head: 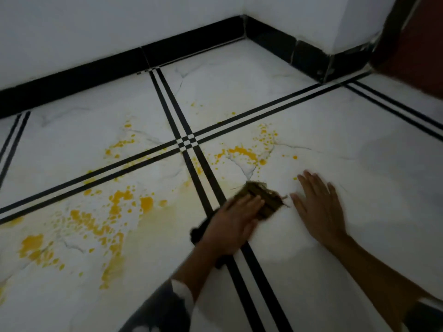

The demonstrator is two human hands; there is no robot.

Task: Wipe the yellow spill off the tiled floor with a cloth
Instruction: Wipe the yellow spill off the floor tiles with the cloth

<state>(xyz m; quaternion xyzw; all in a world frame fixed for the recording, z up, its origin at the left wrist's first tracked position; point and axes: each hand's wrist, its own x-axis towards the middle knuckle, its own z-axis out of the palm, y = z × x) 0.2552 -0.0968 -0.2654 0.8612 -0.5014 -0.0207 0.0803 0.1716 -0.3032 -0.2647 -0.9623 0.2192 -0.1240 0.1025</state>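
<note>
Yellow spill lies scattered over the white tiled floor point(299, 271): large blotches point(100, 219) at the left, a puddle point(243, 153) and droplets past the tile crossing. A dark, yellow-stained cloth point(263, 198) lies on the floor just below that puddle. My left hand point(232, 224) presses flat on the cloth with straight fingers; part of the cloth sticks out dark behind the hand. My right hand point(318, 207) rests flat on bare tile to the right of the cloth, fingers spread, holding nothing.
Black double stripes point(189, 140) cross the floor between tiles. A white wall with black skirting point(143, 58) runs along the back into a corner. A dark reddish door or panel point(412, 46) stands at the top right.
</note>
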